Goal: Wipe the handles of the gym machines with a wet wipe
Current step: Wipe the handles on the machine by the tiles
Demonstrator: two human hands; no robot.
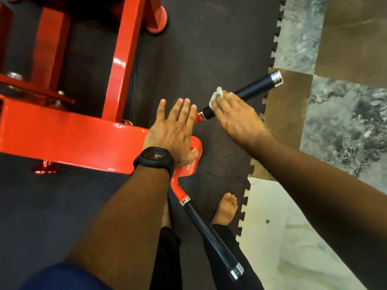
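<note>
A red gym machine arm (62, 137) ends in two black handles with chrome caps. The far handle (255, 87) points up and to the right. My right hand (236, 118) lies over its inner part and holds a white wet wipe (216, 95) against the grip. My left hand (173, 130), with a black watch on the wrist, rests on the red arm's end with its fingers spread and straight. The near handle (211, 237) slants down toward my legs, untouched.
Red frame posts (123, 59) and a round foot (156, 19) stand at the upper left on a dark rubber mat (209, 49). The mat's jigsaw edge meets marble tile floor (345, 122) at the right. My bare foot (226, 208) is beside the near handle.
</note>
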